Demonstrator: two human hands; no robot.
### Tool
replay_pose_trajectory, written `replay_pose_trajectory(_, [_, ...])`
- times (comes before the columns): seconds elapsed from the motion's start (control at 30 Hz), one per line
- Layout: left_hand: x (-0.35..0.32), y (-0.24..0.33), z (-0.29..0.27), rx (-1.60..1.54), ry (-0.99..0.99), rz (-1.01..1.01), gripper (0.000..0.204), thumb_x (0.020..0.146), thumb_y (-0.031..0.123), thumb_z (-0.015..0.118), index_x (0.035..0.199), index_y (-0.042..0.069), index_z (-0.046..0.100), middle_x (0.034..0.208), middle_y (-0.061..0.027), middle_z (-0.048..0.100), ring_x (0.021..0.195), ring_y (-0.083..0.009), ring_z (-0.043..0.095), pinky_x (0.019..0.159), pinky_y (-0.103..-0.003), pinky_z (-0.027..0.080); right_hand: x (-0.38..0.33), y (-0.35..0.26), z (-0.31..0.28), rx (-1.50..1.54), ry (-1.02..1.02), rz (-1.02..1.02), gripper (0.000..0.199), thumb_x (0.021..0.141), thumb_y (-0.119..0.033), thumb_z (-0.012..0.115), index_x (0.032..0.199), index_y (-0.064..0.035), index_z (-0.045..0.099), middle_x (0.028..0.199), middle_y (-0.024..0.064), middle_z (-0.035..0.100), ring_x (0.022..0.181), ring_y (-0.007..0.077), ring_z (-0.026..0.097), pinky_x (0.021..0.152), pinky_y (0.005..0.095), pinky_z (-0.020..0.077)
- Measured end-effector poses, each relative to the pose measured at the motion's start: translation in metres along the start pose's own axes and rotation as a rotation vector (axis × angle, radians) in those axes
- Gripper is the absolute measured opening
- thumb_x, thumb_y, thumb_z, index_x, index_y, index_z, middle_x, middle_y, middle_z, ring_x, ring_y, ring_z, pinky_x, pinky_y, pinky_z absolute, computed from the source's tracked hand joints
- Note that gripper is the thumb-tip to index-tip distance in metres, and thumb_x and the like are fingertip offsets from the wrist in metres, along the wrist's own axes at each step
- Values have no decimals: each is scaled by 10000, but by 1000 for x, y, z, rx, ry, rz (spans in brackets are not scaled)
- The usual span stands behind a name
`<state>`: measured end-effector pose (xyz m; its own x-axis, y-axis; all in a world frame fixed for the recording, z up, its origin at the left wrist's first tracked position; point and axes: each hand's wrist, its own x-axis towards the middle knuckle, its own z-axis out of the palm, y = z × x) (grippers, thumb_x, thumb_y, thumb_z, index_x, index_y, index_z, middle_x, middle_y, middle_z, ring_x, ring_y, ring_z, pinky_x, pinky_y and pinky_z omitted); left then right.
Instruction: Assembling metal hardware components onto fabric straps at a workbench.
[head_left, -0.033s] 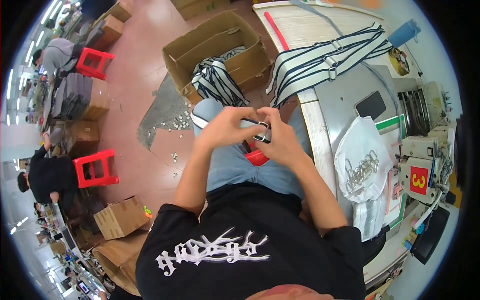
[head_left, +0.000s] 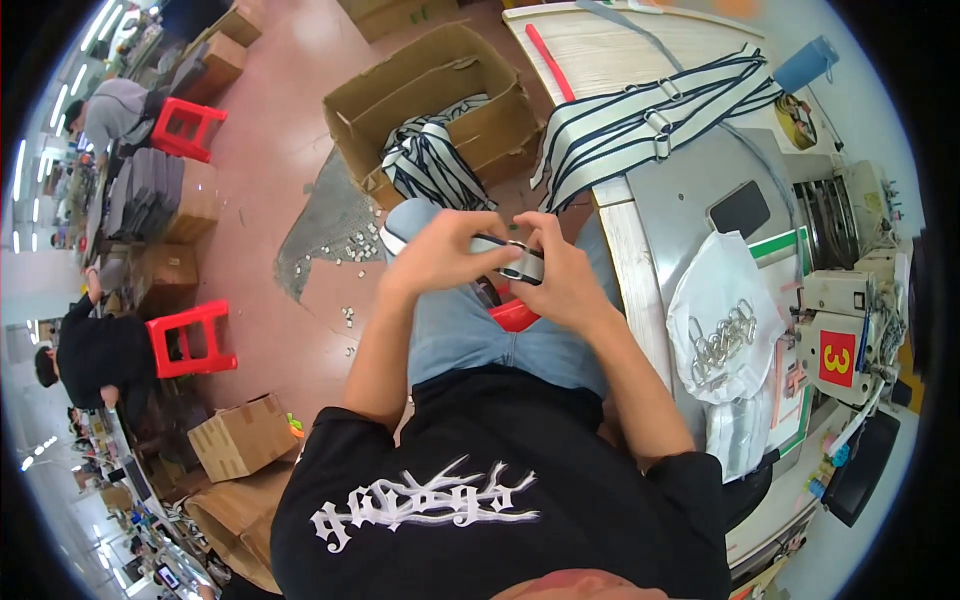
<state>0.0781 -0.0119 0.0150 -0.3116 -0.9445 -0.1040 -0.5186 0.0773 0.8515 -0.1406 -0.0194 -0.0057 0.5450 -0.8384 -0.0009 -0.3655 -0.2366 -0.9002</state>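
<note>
1. The forearms came up from either side of the black T-shirt [head_left: 500,430], elbows bent outward, and slanted inward until the hands nearly met above the lap.
2. The left hand [head_left: 450,255] was turned with its back upward, fingers curled over and thumb reaching toward the right; it pinched a white strap with dark edges [head_left: 530,267] snugly between thumb and fingers.
3. The right hand [head_left: 562,272] faced it, knuckles arched and index finger bent, its thumb and fingers closed on the same strap; the exact fingertip contact was partly hidden.
4. That strap ran between the two hands above the jeans [head_left: 455,335], with a length showing left of the left hand.
5. To the right, a white bag [head_left: 685,310] of metal clips [head_left: 722,345] lay on the worktable [head_left: 640,285], near a phone [head_left: 740,209].
6. Beyond the knees, more striped straps [head_left: 435,165] spilled from a cardboard box [head_left: 360,110].
</note>
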Motion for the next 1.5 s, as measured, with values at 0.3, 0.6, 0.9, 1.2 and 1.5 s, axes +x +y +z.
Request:
replay_pose_trajectory(0.3, [-91,-34,-142,-10,759,-37,138,939,102,776,901,-13,710,820,6,677,773,-67,596,690,-232,465,-2,13,-40,-15,117,-115,380,775,-44,739,1139,-60,633,977,152,726,886,355,716,811,420,562])
replay_pose_trajectory(0.6, [-179,-96,-165,-204,996,-72,157,984,179,767,899,66,699,748,90,599,638,10,447,575,-185,285,-5,5,-83,-21,100,-267,471,767,56,763,1218,-79,775,941,59,676,887,211,631,795,322,499])
replay_pose_trajectory(0.9, [-151,-111,-167,-245,1009,28,143,984,153,766,918,49,693,779,65,603,689,-8,500,608,-177,331,-29,-17,-131,630,11,-84,394,868,44,756,1257,48,693,1121,105,668,949,156,655,810,275,541])
replay_pose_trajectory(1.2, [-52,-78,-158,-122,876,314,78,961,57,761,953,9,700,856,10,636,766,-67,560,683,-231,428,-26,3,-192,453,559,-97,453,834,95,712,1268,-6,630,1119,17,608,871,82,582,711,238,485])
replay_pose_trajectory(1.5, [21,-121,-15,-437,468,97,57,905,43,785,929,24,737,917,-27,710,869,-109,641,771,-256,488,-8,36,-287,881,775,-369,407,959,44,620,1363,5,585,1131,84,690,978,147,659,841,287,517])
